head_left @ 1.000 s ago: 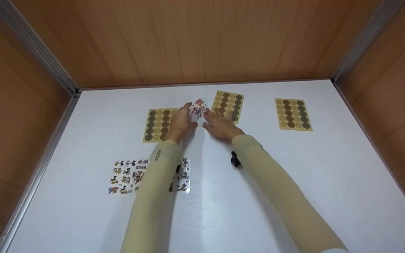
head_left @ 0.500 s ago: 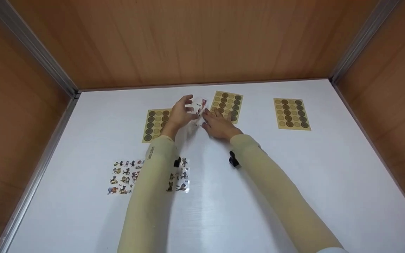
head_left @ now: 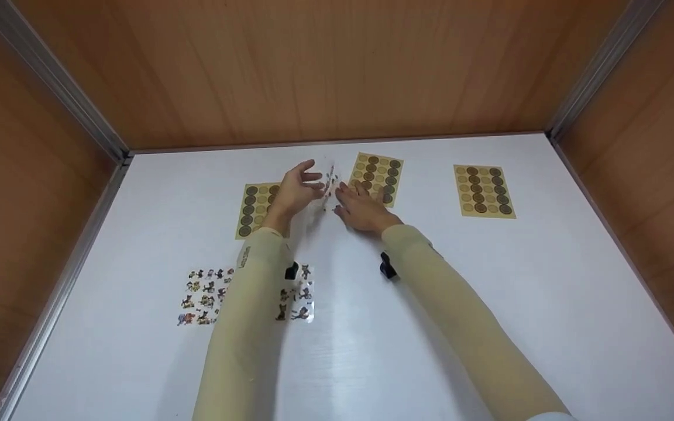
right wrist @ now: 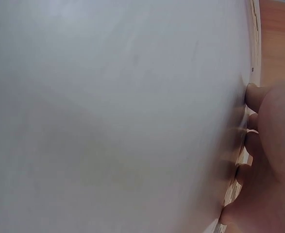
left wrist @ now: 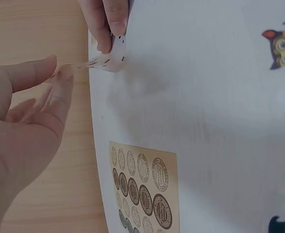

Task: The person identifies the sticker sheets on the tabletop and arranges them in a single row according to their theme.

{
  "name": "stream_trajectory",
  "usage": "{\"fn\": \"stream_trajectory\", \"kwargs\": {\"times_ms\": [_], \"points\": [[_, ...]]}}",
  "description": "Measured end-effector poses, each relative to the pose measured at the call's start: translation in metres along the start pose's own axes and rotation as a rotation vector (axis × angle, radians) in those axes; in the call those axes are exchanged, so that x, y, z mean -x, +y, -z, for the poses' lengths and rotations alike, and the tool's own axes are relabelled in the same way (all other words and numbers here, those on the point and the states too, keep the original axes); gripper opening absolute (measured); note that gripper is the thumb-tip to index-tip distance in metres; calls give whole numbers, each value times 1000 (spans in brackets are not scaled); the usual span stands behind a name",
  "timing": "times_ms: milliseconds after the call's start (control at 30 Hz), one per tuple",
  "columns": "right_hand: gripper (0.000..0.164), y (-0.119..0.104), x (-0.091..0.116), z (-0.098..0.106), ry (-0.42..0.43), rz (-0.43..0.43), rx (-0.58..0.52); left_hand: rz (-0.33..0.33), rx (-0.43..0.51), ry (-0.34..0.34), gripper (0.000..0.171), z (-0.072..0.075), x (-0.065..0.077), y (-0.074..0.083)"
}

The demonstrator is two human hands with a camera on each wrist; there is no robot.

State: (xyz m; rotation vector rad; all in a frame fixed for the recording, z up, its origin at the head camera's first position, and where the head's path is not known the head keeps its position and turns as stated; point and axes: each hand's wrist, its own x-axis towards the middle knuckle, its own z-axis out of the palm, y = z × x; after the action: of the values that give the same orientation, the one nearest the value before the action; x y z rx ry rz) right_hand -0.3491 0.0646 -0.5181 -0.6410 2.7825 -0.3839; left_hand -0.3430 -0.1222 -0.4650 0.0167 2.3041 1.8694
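Note:
A clear sticker sheet (head_left: pixel 330 182) with small coloured figures stands bent up between the two hands near the back of the white table. In the left wrist view, the thumb and forefinger of my left hand (left wrist: pixel 30 109) pinch the raised edge of this sheet (left wrist: pixel 115 57). My right hand (head_left: pixel 365 210) lies low with its fingers spread, fingertips pressing along the sheet's right side. Those fingers also overlap a tan sheet of round seals (head_left: pixel 377 169). From the right wrist, my right hand (right wrist: pixel 278 141) appears at the table surface, fingertips down.
Another tan seal sheet (head_left: pixel 255 207) lies partly under the left hand in the head view, and one more (head_left: pixel 483 190) lies at the right. A clear cartoon sticker sheet (head_left: pixel 205 298) lies nearer, crossed by the left forearm. Wooden panels (head_left: pixel 337 70) wall the table.
My left hand has lifted and drawn leftward, bending the clear sheet from facing up to nearly edge-on. The right hand has stayed in place.

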Motion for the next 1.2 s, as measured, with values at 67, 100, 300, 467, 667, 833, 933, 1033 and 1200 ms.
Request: {"fn": "stream_trajectory", "kwargs": {"times_ms": [67,100,300,467,667,833,933,1033,1200], "points": [[62,0,0,1,-4,-2,-8,-12,-28,-8,63,1,1,0],[62,-1,0,1,-6,-3,-9,-21,-42,-12,58,1,1,0],[62,-1,1,-1,-22,-5,7,-27,-109,-19,46,0,3,-3],[62,-1,0,-2,-21,-8,7,5,-129,-13,44,1,4,-4],[62,1,0,-1,-16,3,22,-21,-143,-13,43,1,4,-4],[61,1,1,-3,-2,13,18,-25,-151,-13,42,2,9,-4],[61,0,3,-2,22,14,0,-37,-155,-14,41,3,13,-2],[65,1,4,0,76,32,-41,-66,-156,-25,42,5,17,1],[81,4,10,12,182,62,-394,-129,-135,-45,41,11,30,14]]}}
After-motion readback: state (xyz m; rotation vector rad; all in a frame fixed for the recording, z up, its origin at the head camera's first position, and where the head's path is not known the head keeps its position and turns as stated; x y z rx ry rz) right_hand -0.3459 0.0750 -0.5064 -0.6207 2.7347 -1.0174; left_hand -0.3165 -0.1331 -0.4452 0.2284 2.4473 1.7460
